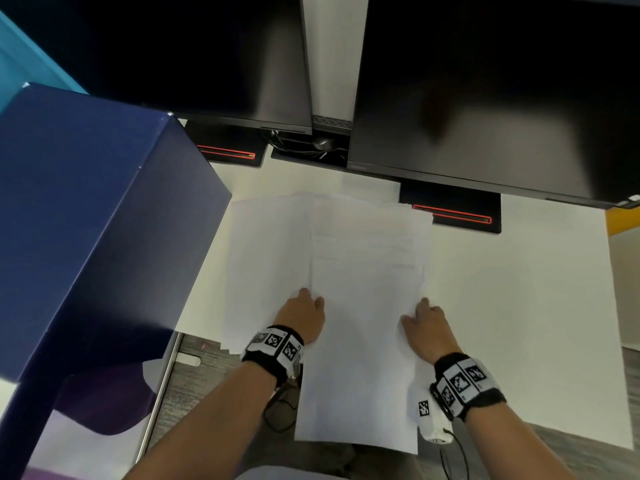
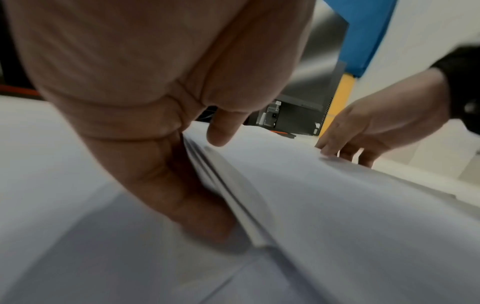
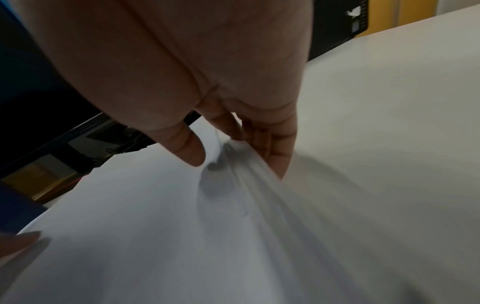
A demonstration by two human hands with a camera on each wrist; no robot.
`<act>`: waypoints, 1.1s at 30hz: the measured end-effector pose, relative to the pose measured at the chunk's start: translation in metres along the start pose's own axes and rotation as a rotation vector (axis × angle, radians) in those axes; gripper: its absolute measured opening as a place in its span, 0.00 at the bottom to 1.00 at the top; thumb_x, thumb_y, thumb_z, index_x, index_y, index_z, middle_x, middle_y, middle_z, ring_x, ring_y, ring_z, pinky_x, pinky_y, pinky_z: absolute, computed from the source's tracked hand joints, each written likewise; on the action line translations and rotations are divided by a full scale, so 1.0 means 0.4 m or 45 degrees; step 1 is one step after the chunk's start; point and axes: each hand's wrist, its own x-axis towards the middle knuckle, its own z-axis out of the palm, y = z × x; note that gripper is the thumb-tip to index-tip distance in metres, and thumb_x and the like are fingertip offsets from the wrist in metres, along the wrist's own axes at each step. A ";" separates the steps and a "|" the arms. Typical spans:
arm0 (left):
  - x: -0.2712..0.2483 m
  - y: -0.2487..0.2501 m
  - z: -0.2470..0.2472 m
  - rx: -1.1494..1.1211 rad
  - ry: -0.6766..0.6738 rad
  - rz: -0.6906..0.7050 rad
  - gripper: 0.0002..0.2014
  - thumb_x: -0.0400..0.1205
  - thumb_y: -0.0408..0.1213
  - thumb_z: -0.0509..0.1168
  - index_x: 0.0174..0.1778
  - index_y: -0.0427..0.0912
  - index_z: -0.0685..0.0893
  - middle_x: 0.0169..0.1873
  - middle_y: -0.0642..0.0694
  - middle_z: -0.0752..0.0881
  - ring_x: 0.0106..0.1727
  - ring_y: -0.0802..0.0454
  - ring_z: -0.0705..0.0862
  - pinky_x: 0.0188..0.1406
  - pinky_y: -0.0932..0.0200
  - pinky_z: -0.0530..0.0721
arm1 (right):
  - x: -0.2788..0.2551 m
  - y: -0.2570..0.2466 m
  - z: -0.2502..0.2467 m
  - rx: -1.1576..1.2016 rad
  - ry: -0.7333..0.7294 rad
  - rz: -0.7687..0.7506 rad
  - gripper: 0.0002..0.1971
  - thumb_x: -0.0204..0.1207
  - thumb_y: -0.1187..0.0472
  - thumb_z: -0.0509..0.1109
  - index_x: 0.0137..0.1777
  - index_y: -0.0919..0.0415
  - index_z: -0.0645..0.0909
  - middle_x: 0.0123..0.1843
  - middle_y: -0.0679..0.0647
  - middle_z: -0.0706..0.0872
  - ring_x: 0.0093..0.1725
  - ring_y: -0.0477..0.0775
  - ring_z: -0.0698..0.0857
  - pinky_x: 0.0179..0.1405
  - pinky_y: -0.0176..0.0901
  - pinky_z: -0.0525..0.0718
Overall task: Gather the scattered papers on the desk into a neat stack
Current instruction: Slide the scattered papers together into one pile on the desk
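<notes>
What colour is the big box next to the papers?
Dark navy blue. The box shows best in the head view.

I find no text that I can read in these views. The top sheet of the papers [image 1: 363, 271] carries faint printed lines, but they are too pale and blurred for me to make out. The wristbands [image 1: 273, 344] show only black-and-white square marker patterns, no letters or numbers.

Bare desk [image 1: 519, 323] lies right; blue box [image 1: 104, 220] crowds left, monitors [image 1: 485, 98] behind.
</notes>
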 end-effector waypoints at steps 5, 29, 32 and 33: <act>-0.010 -0.062 0.019 0.116 0.089 0.058 0.19 0.88 0.47 0.50 0.65 0.38 0.75 0.57 0.36 0.86 0.57 0.38 0.85 0.54 0.51 0.81 | -0.031 0.066 -0.023 -0.042 0.095 0.045 0.25 0.84 0.59 0.59 0.76 0.72 0.63 0.67 0.71 0.77 0.63 0.70 0.80 0.59 0.52 0.78; 0.195 -0.098 -0.176 -0.474 0.583 -0.441 0.36 0.68 0.65 0.72 0.64 0.44 0.77 0.64 0.40 0.78 0.65 0.40 0.77 0.62 0.47 0.77 | 0.143 -0.198 0.007 0.101 0.303 0.002 0.39 0.73 0.49 0.73 0.81 0.60 0.62 0.74 0.68 0.67 0.72 0.72 0.67 0.70 0.63 0.73; 0.202 -0.121 -0.176 -0.582 0.488 -0.370 0.33 0.77 0.61 0.65 0.70 0.41 0.72 0.66 0.40 0.81 0.65 0.39 0.81 0.63 0.48 0.78 | 0.149 -0.152 -0.025 0.169 0.475 0.291 0.39 0.73 0.49 0.71 0.80 0.65 0.62 0.75 0.69 0.65 0.71 0.73 0.68 0.67 0.64 0.74; 0.203 -0.118 -0.173 -0.507 0.450 -0.347 0.32 0.80 0.61 0.61 0.71 0.40 0.72 0.67 0.39 0.80 0.66 0.38 0.81 0.64 0.48 0.77 | 0.151 -0.139 -0.032 0.209 0.490 0.342 0.39 0.73 0.50 0.70 0.80 0.66 0.61 0.75 0.69 0.64 0.70 0.73 0.68 0.66 0.64 0.74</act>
